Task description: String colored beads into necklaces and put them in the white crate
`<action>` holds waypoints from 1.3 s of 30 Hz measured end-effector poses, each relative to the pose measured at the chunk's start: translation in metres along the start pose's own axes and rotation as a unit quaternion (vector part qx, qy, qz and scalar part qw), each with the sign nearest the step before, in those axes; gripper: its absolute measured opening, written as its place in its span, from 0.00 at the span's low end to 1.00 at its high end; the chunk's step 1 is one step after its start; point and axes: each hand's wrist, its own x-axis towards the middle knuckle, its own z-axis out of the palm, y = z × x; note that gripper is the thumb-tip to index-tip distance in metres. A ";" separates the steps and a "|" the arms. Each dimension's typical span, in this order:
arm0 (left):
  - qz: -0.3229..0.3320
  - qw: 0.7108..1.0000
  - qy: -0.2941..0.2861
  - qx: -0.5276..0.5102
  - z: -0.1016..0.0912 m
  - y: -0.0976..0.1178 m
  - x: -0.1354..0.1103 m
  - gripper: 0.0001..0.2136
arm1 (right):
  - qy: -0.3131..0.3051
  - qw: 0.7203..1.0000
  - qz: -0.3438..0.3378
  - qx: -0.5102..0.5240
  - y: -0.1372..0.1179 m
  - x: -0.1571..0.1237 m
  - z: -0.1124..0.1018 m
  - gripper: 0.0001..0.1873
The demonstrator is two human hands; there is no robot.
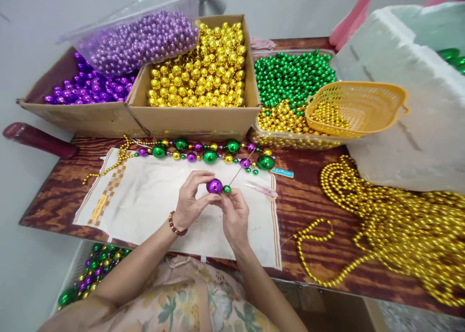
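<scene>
The left hand [191,196] pinches a large purple bead [214,186] between thumb and fingers, above the white cloth [145,191]. The right hand [235,216] curls its thumb and fingers in just under a small green bead [226,189]; whether they pinch it or something behind it, I cannot tell. The purple bead is round, glossy and mirror-like, its left edge covered by fingers; the shiny green one sits just beside it. A thin rod [236,176] slants up from the green bead, its lower end hidden. Beyond lies a purple, green and gold bead strand [209,156]. At right, gold bead strings [410,240] and a white box [399,90] are cut off by the frame's edge.
</scene>
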 end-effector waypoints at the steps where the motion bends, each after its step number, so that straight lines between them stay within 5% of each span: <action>1: -0.005 1.000 -0.002 0.003 0.000 0.001 0.000 0.17 | -0.001 1.000 -0.004 -0.004 -0.001 0.000 0.000 0.11; 8: -0.038 0.999 0.032 -0.020 -0.008 0.003 0.009 0.14 | -0.004 0.989 -0.053 -0.141 -0.004 -0.003 -0.020 0.06; 15: -0.162 0.963 0.124 -0.176 -0.021 0.000 0.028 0.11 | -0.101 0.945 -0.081 -0.301 0.002 -0.030 -0.046 0.07; 24: -0.235 0.899 0.170 -0.328 -0.027 0.008 0.045 0.15 | -0.119 0.936 -0.071 -0.324 0.011 -0.035 -0.040 0.08; 39: -0.253 0.897 0.150 -0.331 -0.031 0.002 0.042 0.16 | -0.108 0.939 -0.036 -0.323 0.012 -0.029 -0.033 0.08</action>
